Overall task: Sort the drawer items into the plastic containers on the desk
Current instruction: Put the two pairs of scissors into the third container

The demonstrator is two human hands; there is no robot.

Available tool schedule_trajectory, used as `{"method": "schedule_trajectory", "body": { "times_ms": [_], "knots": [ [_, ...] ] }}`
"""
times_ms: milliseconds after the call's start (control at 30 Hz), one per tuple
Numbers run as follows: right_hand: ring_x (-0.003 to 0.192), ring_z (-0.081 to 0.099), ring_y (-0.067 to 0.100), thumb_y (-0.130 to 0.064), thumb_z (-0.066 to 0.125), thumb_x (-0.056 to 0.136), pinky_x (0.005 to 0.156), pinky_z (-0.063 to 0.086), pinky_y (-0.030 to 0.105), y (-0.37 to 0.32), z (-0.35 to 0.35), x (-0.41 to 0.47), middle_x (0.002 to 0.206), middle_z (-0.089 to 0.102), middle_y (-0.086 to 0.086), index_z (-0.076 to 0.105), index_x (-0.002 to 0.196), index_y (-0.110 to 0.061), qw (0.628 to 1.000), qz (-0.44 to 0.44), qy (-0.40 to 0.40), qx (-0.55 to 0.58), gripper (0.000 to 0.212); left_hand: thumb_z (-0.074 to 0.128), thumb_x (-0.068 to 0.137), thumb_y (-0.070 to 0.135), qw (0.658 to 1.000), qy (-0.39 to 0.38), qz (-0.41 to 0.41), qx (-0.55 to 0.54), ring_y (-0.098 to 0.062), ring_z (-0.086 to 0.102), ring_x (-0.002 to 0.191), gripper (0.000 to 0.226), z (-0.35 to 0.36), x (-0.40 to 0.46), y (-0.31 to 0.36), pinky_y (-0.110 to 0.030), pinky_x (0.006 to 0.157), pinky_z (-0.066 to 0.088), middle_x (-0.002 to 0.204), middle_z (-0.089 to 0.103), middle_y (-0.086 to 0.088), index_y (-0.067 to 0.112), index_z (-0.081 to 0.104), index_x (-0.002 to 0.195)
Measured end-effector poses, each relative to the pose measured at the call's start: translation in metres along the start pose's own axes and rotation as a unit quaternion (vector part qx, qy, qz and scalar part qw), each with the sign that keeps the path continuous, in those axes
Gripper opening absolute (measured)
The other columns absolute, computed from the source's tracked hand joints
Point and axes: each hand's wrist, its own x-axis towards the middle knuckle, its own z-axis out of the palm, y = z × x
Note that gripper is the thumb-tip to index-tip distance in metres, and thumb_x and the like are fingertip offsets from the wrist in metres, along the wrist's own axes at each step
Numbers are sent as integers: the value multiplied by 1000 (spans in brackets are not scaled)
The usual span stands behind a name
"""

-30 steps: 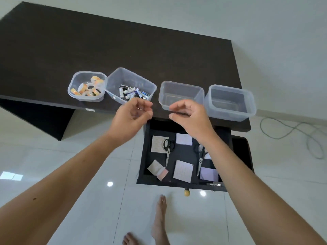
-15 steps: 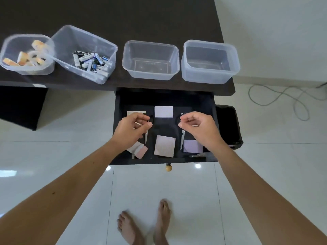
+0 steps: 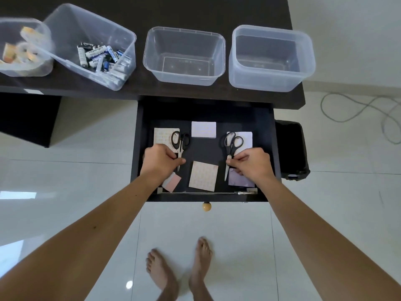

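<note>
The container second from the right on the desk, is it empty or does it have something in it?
Empty. The clear container shows only its bare bottom, unlike the one to its left, which holds batteries.

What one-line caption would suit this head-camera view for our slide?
Left hand and right hand each pinch a pair of scissors in the open drawer, below two empty containers.

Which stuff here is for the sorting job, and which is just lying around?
For the job: left hand and right hand, each pinching scissors; paper pads; containers; batteries; drawer.

Just there: cable; black bin.
</note>
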Motion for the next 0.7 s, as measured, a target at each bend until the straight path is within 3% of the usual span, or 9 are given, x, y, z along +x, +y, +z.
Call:
{"method": "schedule_trajectory", "body": {
  "times_ms": [67, 267, 467, 567, 700],
  "knots": [
    [68, 79, 23, -26, 94, 79, 79, 67, 37, 0, 1, 2, 68, 78, 4, 81, 73, -20, 1000, 0, -9, -18, 16, 89, 82, 33, 999, 4, 4, 42, -9, 66, 71, 25, 2, -2, 3, -18, 59, 46, 73, 75, -1, 11, 80, 74],
    [73, 77, 27, -24, 89, 83, 84, 65, 40, 3, -2, 5, 68, 78, 0, 85, 78, -20, 999, -12, -28, -32, 8, 88, 83, 32, 998, 12, 12, 62, -14, 69, 74, 22, 4, -1, 3, -24, 71, 52, 73, 77, -3, 13, 82, 75],
    [65, 71, 11, -20, 86, 87, 73, 59, 32, 3, -5, 4, 78, 80, 0, 82, 80, -22, 998, -10, -59, 23, 8, 90, 81, 19, 1000, -5, 2, -10, -7, 66, 76, 16, -1, -1, 1, -20, 70, 50, 74, 71, 7, 18, 75, 74],
    [65, 71, 13, -15, 84, 90, 73, 57, 31, 3, -6, 2, 78, 79, 5, 78, 85, -15, 996, -14, -74, 57, 7, 91, 80, 18, 997, -30, -17, -74, -8, 70, 77, 18, -4, -2, 2, -17, 66, 49, 79, 74, 2, 17, 76, 88],
    [71, 73, 16, -12, 80, 93, 80, 62, 35, -2, -7, -2, 85, 82, 7, 72, 92, -10, 991, -44, -101, 76, 8, 88, 84, 18, 990, -60, -22, -125, -14, 72, 81, 25, -6, -1, -1, -28, 74, 61, 87, 75, -2, 18, 75, 106]
  ]
}}
